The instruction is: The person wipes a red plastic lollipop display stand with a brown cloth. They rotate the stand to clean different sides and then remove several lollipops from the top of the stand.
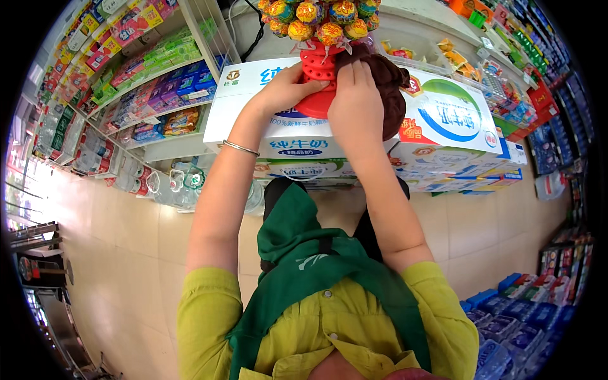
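Note:
A red plastic lollipop stand (317, 102) rests on a white milk carton box (247, 104). Its upper part is crowded with wrapped lollipops (308, 13), cut off by the top of the picture. My left hand (286, 90) grips the stand's stem from the left, thumb across the front. A dark brown cloth (392, 95) is under my right hand (356, 102), which presses it against the stem's right side. Part of the cloth hangs over the boxes to the right. My right fingertips sink into its folds.
Shelves of packaged snacks (175, 85) rise at the left, with large water bottles (183, 185) on the floor below. Another milk box (449, 109) adjoins on the right. Behind it are trays of small wrapped goods (456, 59). Stacked drink packs (513, 327) stand at lower right.

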A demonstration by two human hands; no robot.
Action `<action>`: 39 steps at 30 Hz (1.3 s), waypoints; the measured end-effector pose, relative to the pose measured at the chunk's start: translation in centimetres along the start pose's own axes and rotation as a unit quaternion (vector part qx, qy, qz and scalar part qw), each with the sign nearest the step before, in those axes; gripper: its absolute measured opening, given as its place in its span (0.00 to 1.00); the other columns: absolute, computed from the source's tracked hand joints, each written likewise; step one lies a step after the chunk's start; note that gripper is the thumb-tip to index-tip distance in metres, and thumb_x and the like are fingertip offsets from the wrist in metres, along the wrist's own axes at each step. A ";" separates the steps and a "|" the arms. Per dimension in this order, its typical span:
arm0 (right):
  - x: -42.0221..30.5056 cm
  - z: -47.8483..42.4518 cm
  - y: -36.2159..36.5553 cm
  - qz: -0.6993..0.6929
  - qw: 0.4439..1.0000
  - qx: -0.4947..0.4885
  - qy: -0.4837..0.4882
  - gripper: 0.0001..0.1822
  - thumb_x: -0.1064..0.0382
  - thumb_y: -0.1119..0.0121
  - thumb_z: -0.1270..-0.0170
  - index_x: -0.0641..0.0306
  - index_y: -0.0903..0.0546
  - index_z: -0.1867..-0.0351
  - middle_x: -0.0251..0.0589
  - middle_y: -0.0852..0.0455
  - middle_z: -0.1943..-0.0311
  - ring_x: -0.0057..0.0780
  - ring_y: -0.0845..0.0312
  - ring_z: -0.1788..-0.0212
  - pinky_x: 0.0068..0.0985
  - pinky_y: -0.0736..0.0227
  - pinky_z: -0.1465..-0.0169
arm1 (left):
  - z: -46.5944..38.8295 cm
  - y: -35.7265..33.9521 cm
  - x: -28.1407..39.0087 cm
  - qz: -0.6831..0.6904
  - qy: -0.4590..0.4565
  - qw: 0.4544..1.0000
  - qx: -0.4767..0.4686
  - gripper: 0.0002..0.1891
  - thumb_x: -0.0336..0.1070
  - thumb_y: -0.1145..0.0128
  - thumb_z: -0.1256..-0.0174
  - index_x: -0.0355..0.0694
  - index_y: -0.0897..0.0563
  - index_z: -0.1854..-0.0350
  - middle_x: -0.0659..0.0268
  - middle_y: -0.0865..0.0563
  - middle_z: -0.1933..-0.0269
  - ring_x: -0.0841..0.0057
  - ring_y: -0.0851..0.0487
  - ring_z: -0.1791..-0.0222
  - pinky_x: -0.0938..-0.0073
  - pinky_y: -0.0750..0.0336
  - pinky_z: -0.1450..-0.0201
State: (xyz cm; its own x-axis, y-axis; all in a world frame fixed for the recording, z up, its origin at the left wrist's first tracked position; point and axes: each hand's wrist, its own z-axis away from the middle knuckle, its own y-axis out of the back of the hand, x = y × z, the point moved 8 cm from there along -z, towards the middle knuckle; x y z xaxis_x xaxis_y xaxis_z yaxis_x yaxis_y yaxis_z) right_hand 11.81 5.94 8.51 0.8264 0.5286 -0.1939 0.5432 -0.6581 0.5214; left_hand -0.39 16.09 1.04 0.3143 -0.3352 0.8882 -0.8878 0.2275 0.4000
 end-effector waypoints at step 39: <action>1.5 -1.6 -1.1 0.102 0.992 -0.071 0.007 0.10 0.71 0.43 0.46 0.73 0.25 0.63 0.52 0.19 0.64 0.46 0.22 0.57 0.37 0.24 0.52 | 3.5 -1.8 4.3 -0.309 0.002 0.926 0.217 0.33 0.55 0.36 0.43 0.33 0.24 0.42 0.52 0.17 0.46 0.52 0.26 0.42 0.57 0.35 0.35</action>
State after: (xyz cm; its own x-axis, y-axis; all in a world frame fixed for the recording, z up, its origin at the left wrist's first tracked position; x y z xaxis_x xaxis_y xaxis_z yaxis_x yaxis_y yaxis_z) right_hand 12.20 8.29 8.98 0.9144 0.4002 -0.0610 0.3374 -0.6700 0.6613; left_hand 1.42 11.06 3.31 0.8074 -0.2753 0.5219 -0.5899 -0.3957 0.7038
